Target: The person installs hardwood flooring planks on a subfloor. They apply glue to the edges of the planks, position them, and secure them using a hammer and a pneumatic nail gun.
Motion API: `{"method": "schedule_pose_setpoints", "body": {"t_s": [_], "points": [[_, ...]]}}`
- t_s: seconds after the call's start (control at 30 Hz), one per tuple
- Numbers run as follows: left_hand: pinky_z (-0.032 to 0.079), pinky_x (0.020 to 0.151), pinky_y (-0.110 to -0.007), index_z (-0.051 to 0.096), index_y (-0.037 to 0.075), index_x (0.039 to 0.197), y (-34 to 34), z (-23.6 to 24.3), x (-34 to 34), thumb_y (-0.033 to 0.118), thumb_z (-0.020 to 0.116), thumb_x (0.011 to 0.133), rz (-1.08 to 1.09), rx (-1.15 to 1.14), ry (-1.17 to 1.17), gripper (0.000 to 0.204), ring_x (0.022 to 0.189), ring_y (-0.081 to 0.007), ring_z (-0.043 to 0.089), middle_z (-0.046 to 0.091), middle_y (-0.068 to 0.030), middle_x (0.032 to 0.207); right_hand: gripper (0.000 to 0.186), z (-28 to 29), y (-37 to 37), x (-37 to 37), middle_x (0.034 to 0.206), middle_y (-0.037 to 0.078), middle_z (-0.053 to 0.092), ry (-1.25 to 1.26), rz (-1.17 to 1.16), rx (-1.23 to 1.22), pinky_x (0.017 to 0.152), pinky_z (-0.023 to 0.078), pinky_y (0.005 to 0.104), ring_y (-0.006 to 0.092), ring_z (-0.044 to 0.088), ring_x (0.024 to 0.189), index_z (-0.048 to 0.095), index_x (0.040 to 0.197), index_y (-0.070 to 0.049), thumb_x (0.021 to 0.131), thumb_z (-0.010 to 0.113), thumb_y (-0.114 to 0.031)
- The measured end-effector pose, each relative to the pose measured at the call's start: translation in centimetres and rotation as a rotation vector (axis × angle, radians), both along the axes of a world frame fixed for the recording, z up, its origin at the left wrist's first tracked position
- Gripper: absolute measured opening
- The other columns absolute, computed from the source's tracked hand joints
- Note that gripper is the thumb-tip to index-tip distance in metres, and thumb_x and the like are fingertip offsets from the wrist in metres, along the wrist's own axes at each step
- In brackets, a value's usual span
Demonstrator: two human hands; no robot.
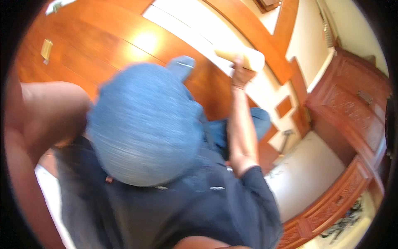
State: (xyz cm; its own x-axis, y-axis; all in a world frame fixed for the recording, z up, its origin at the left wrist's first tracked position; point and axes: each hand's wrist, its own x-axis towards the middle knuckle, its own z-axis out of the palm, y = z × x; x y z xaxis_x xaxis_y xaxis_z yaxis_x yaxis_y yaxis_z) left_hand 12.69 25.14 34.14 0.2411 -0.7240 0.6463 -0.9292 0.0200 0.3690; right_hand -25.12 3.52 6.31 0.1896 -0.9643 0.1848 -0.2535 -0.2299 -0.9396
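A blue-capped co-worker (166, 166) grips a pale cylinder (254, 60) in the right hand (242, 78), towards one o'clock; the wearer's own fingers I can't tell.

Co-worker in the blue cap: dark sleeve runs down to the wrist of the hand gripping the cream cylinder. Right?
Not the sleeve length: in the head view, the co-worker's dark sleeve stops near the elbow, leaving the forearm bare to the wrist. The blue cap and the hand gripping the cream cylinder are right.
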Motion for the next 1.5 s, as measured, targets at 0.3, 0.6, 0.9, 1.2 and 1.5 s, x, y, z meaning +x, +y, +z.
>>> {"method": "schedule_pose_setpoints", "body": {"t_s": [0.3,0.6,0.9,1.2,1.5], "points": [[0.052,0.095,-0.029,0.073,0.001,0.12,2.5,2.0,1.4,0.014,0.069,0.101,0.045,0.076,0.044,0.023,0.101,-0.0153,0.067,0.071,-0.0057,0.112,0.046,10.2,-5.2,-5.3,0.109,0.002,0.065,-0.555,0.058,0.466,0.058,0.054,0.0302,0.0128,0.064,0.079,0.049,0.143,-0.012,0.102,0.066,-0.025],[0.052,0.095,-0.029,0.073,0.0,0.121,-0.9,2.6,3.9,0.014,0.069,0.101,0.005,0.132,-0.063,0.025,0.104,-0.0159,0.067,0.071,-0.0071,0.114,0.072,35.9,-10.7,-5.3,0.165,0.026,0.037,-1.199,0.041,-0.107,0.128,0.029,0.0597,0.0429,0.034,0.155,0.032,0.162,0.002,0.105,0.064,-0.028],[0.052,0.095,-0.03,0.072,-0.002,0.122,-5.7,-1.2,8.1,0.015,0.069,0.1,0.061,-0.06,-0.183,0.027,0.107,-0.0165,0.067,0.071,-0.0085,0.116,0.083,2.9,-4.7,6.8,0.148,0.015,0.058,0.109,0.401,0.076,0.118,0.045,0.0475,0.0306,0.056,0.137,0.04,0.157,-0.006,0.09,0.085,-0.026],[0.053,0.088,-0.024,0.074,0.006,0.127,-12.3,-22.7,17.0,0.008,0.068,0.102,0.337,-0.134,0.791,0.025,0.097,-0.0082,0.064,0.069,0.0004,0.103,0.046,-1.4,-5.0,21.4,0.119,0.009,0.069,-0.238,0.438,0.884,0.1,0.051,0.0357,0.0179,0.065,0.109,0.061,0.128,0.001,0.092,0.083,-0.015],[0.053,0.069,-0.034,0.081,0.011,0.096,-13.0,-39.6,16.7,0.012,0.071,0.091,0.558,0.291,0.324,0.011,0.075,-0.0212,0.062,0.066,-0.0038,0.077,0.044,-5.7,-2.6,26.8,0.122,0.009,0.068,-0.139,0.484,0.921,0.1,0.051,0.0345,0.0171,0.064,0.112,0.057,0.131,0.0,0.094,0.079,-0.01]]}}
